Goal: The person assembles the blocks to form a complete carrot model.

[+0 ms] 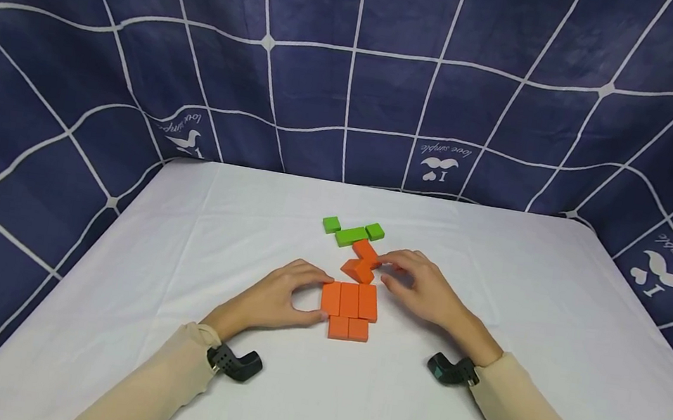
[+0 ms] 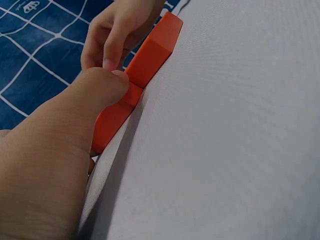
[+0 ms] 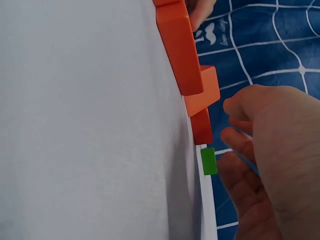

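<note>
Item one: the white cloth-covered surface [image 1: 481,371], which I see from the head view backed by a dark blue curtain with a white grid pattern [image 1: 356,63].

Item two: a flat group of orange rectangular wooden blocks [image 1: 350,300], three side by side with two shorter ones [image 1: 349,329] touching their near edge, lying at the middle of the surface. My left hand [image 1: 280,298] sits against the left side of this group, thumb on the near corner and fingers [image 1: 318,276] curled onto the far corner, so it grips the outer block between them. The left wrist view shows the thumb pressed on the block edge.

Item three: two loose orange wooden blocks [image 1: 363,260], one angled and one wedge-like, lying just beyond the flat group and touching each other. My right hand [image 1: 422,289] is at their right side, fingers [image 1: 390,260] bent and narrow, tips touching the angled block; I cannot tell whether it is a true pinch.

Item four: three green wooden blocks [image 1: 351,232], a small one at the left, a longer one in the middle, a small one at the right, lying just beyond the orange pieces, untouched.

Item five: black wrist-mounted camera brackets [image 1: 236,363], one at each cream sleeve cuff.
</note>
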A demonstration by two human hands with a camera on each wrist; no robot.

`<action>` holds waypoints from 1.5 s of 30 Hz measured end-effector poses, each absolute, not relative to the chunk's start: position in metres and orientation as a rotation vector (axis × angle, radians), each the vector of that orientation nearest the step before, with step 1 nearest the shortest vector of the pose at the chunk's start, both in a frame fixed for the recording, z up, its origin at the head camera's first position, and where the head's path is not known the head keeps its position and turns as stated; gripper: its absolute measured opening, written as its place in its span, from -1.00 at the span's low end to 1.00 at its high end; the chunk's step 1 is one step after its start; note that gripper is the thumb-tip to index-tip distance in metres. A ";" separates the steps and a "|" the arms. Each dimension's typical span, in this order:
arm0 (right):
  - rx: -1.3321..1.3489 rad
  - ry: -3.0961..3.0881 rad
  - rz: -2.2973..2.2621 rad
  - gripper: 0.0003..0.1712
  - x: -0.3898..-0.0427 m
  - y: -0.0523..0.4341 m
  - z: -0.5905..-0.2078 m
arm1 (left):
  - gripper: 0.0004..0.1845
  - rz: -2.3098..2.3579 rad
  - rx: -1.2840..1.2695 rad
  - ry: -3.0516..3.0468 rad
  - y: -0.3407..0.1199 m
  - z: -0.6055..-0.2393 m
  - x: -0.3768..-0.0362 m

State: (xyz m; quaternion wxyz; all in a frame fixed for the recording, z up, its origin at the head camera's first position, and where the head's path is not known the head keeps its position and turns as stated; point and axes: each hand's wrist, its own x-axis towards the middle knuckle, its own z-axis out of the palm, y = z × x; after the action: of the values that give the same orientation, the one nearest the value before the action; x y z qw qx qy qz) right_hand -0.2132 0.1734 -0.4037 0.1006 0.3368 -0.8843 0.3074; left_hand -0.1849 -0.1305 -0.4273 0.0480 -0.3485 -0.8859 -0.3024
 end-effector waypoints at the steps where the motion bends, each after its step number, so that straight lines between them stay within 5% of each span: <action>1: 0.993 -2.625 0.903 -0.62 -0.215 0.173 -0.404 | -0.40 -0.924 -1.065 -2.698 -0.130 -0.427 -0.185; 17: 0.881 -2.584 0.808 -0.80 -0.228 0.173 -0.411 | -0.39 -0.906 -1.066 -2.712 -0.130 -0.426 -0.185; 27: 0.683 -2.706 0.804 -0.60 -0.235 0.170 -0.411 | -0.39 -0.909 -1.049 -2.738 -0.130 -0.428 -0.182; 45: 0.615 -2.664 0.898 -0.68 -0.231 0.170 -0.401 | -0.40 -0.908 -1.072 -2.689 -0.131 -0.429 -0.185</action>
State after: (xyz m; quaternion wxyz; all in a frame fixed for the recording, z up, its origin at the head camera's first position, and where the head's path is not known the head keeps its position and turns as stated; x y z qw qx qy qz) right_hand -0.2308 0.1700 -0.4012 0.1314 0.2118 -0.9176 0.3095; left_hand -0.1850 -0.1308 -0.4285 0.0539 -0.3527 -0.8851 -0.2989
